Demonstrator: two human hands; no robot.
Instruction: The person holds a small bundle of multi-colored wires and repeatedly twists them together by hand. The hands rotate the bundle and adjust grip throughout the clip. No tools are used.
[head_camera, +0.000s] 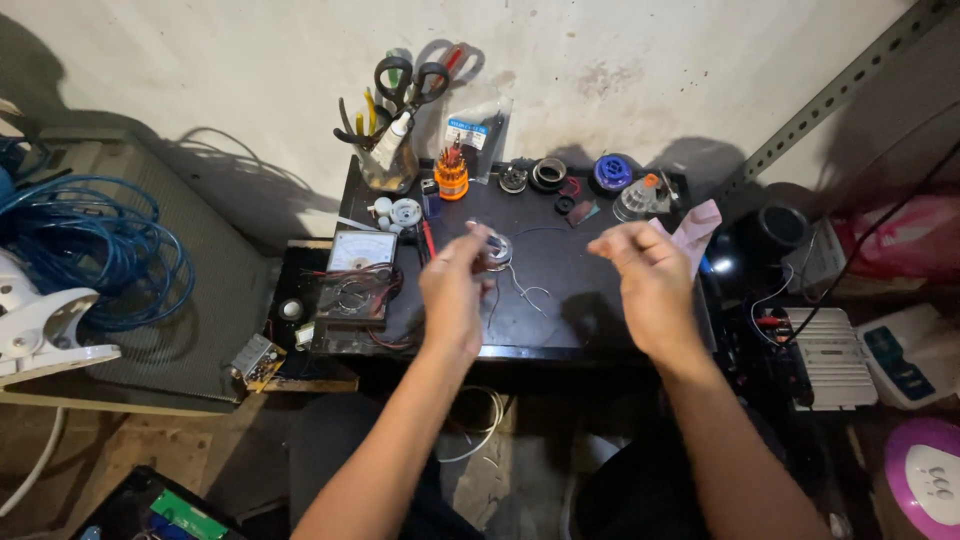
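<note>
Fingers of the left hand (455, 285) are pinched on a small round metal part (497, 249); beside it, the right hand (648, 275) is held loosely curled, empty, above the black surface (560, 330).

You face a pale, stained plaster wall (620, 60) with hard shadows cast up it, so light comes from your side. A slotted metal upright (830, 95) leans along the wall at right. Below stands a small black table (560, 330). Left of it, a grey ribbed panel (200, 290) lies under coiled blue cable (90, 250). The floor (160, 440) is worn and brownish.
</note>
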